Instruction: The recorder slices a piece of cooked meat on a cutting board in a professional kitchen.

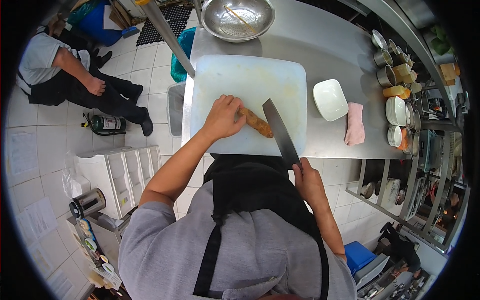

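Observation:
On the white cutting board lies a long, golden-brown piece of food with a rough, fried-looking surface; its exact kind I cannot make out. My left hand is closed on its left end, and the fingers hide that end. My right hand is closed around the handle of a cleaver-like kitchen knife. The broad blade points away from me, just right of the food's free end, with a small gap appearing between them. The handle is mostly covered by my fingers.
A perforated metal colander with a long thin brown piece inside stands beyond the board. To the right are a white dish and a folded pink cloth. Stacked white bowls line the right side. Another person stands at left.

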The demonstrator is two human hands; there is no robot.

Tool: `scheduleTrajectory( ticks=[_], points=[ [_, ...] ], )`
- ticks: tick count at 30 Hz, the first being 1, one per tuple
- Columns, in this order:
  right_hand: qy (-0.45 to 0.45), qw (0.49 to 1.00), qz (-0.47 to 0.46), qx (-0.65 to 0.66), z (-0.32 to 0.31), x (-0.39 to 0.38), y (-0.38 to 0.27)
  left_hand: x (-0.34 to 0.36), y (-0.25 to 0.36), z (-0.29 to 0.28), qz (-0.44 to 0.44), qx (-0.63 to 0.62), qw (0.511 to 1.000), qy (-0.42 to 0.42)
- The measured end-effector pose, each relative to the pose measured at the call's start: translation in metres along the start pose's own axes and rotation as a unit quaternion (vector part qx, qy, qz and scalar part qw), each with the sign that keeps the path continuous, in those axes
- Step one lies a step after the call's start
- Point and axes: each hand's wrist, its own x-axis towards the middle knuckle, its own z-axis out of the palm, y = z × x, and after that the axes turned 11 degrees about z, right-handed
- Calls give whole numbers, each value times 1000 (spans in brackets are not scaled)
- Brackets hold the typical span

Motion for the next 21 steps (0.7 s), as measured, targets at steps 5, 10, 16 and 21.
scheduleTrajectory(
  ticks=[5, 10, 16, 21],
  points=[
    [-1, 1000, 11, -8, 12, -4, -1, 4, -4, 1, 37, -7, 999, -3],
    [-14, 999, 30, -4, 3, -14, -3, 5, -9, -1, 47, 7, 999, -16],
    [-56, 996, 52, -46, -14, -14, -16, 5, -12, 0, 39, 2, 999, -24],
    [-23, 998, -6, -57, 13, 29, -31, 7, -12, -1, 28, 3, 999, -41]
  ],
)
